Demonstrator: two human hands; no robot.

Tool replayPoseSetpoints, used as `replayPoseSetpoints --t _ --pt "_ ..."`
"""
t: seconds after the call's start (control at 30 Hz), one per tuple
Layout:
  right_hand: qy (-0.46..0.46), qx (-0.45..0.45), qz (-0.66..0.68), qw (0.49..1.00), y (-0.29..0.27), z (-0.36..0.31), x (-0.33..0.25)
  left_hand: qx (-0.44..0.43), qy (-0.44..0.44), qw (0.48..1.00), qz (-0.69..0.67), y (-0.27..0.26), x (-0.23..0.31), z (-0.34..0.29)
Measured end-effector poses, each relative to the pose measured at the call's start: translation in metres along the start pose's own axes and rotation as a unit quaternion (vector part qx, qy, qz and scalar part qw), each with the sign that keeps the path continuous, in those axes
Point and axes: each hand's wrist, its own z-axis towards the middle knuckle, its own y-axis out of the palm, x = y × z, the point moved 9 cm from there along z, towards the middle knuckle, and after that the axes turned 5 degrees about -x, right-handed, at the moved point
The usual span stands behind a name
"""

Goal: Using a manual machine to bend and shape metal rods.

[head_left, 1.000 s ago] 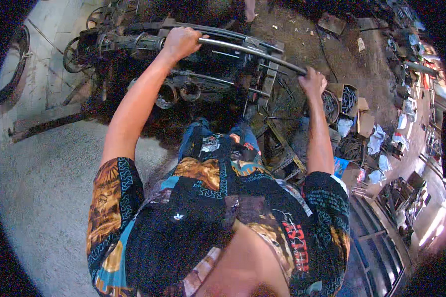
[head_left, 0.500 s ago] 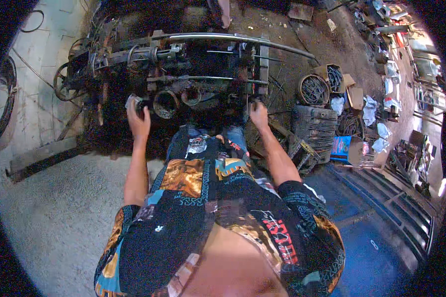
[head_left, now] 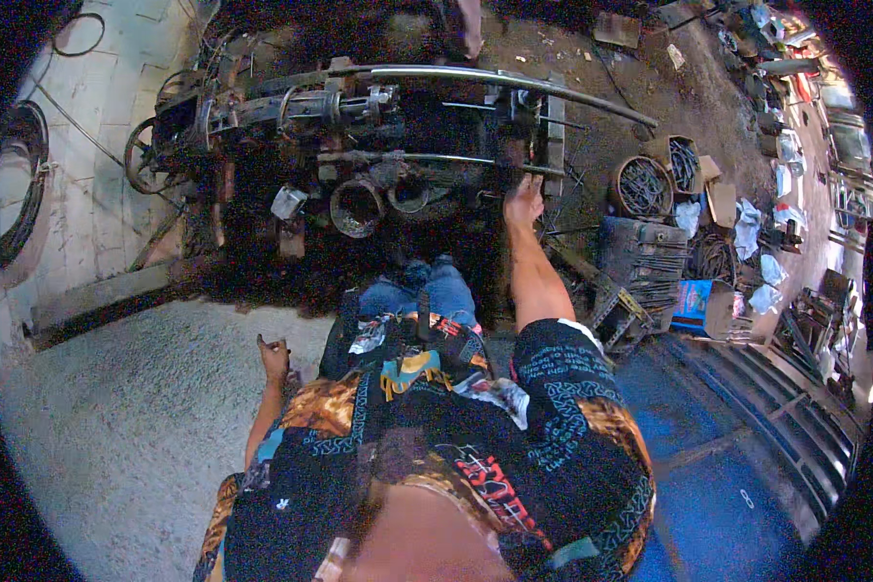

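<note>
My left hand (head_left: 274,357) is drawn back over the pale gravelly floor, its thumb and index finger apart and nothing in it. Farther forward, a small silvery-white block (head_left: 288,202) rests on a ledge of the dark greasy machine (head_left: 262,112). At the machine's right end is my right hand (head_left: 523,202), fingers stretched forward beside a thin metal rod (head_left: 456,158). Dark parts there make it unclear what they touch. Two metal rings (head_left: 356,209) hang at the machine's near side, and a long shiny pipe (head_left: 495,78) lies along its far side.
To the right stand a round basket of metal pieces (head_left: 642,186), a box of rods (head_left: 684,163) and a grey ribbed metal block (head_left: 640,262). Blue metal sheeting (head_left: 708,436) covers the lower right. A spoked wheel (head_left: 145,160) and a coiled black hose (head_left: 29,184) are at left.
My left hand has left the silvery-white block and come back toward my body. The right hand stays by the machine's right end, its fingers now stretched farther forward. My view has shifted slightly left.
</note>
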Motion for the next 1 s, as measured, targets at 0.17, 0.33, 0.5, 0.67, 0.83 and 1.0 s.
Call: replayPoseSetpoints --t 0.17,0.33,0.5,0.67,0.83,1.0 --pt "0.122 -0.088 0.092 0.984 0.003 0.015 -0.011 0.012 -0.024 0.998 -0.057 -0.012 0.110 -0.043" --pt "0.088 -0.040 0.008 0.995 -0.030 0.021 -0.027 -0.009 0.040 0.999 -0.031 0.004 0.142 -0.048" --pt "0.087 -0.021 0.093 0.992 -0.029 0.016 -0.015 -0.041 0.013 0.999 0.011 0.039 0.116 -0.045" --pt "0.113 -0.105 0.166 0.974 -0.060 -0.010 -0.016 -0.060 -0.035 0.997 0.015 0.064 0.128 -0.051" --pt "0.023 -0.110 0.254 0.961 -0.072 -0.080 -0.002 -0.051 0.007 0.999 0.011 0.093 0.122 -0.016" --pt "0.119 -0.378 0.490 0.776 -0.070 -0.119 -0.052 0.001 0.090 0.995 -0.043 0.109 0.187 0.004"
